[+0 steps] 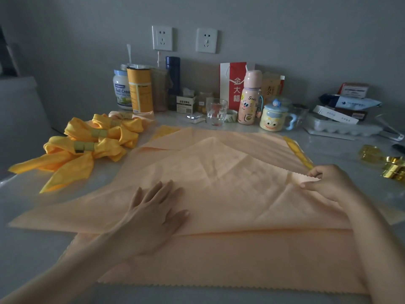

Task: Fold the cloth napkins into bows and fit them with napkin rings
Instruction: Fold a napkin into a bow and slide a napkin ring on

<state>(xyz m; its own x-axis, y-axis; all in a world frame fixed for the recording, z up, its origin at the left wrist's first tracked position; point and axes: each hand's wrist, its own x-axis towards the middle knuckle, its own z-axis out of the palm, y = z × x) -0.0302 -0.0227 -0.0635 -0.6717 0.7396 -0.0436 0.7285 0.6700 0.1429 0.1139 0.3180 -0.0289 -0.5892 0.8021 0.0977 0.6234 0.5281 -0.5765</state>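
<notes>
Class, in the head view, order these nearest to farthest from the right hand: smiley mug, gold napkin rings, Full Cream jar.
1. gold napkin rings, right of the right hand.
2. smiley mug, back centre-right.
3. Full Cream jar, back left.

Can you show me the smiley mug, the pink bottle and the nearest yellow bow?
smiley mug [271, 123]: head view, on its yellow smiling face.
pink bottle [248, 106]: head view, on its cartoon-printed body.
nearest yellow bow [108, 149]: head view, on its right loop, beside the ring.
</notes>
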